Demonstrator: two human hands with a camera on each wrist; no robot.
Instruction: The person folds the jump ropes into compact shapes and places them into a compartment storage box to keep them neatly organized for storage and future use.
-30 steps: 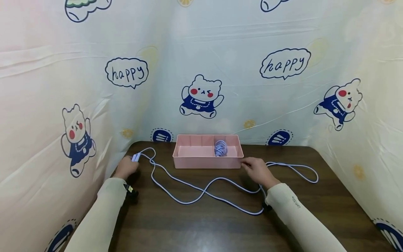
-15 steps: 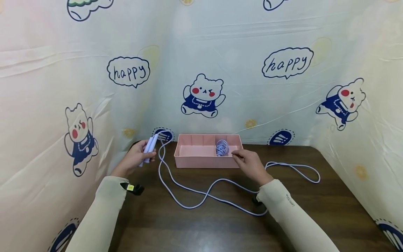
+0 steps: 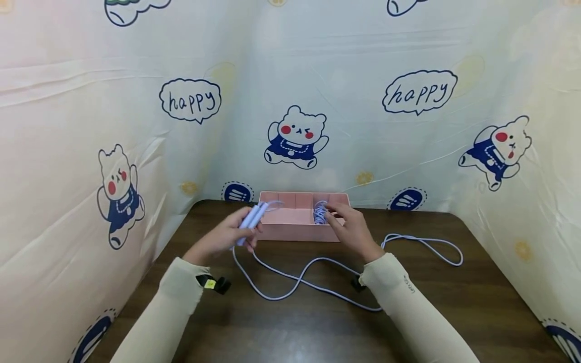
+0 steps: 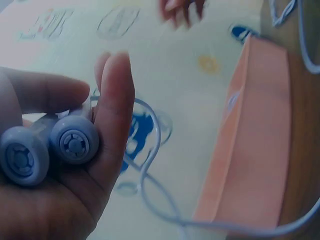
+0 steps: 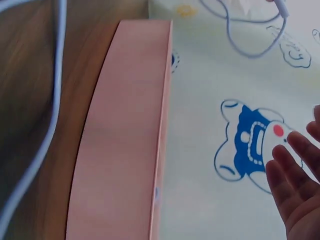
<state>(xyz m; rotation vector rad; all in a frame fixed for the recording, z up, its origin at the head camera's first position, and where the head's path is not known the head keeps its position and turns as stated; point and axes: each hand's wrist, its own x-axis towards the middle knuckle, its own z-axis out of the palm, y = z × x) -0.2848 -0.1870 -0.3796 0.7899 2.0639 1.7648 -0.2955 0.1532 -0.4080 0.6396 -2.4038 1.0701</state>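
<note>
Lavender rope point(image 3: 271, 299), paired handles point(image 3: 248, 221) raised and tilted, cord point(image 3: 300, 279) crossing itself on the table point(image 3: 290, 338)

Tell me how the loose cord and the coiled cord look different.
The loose cord spreads in wide, crossing curves; the coiled cord is wound into a compact bundle.
The loose cord lies mostly on the table; the coiled cord sits in the pink box.
The loose cord has two handles, gripped by the left hand; none show on the coiled cord.
Both look pale lavender-blue.
</note>
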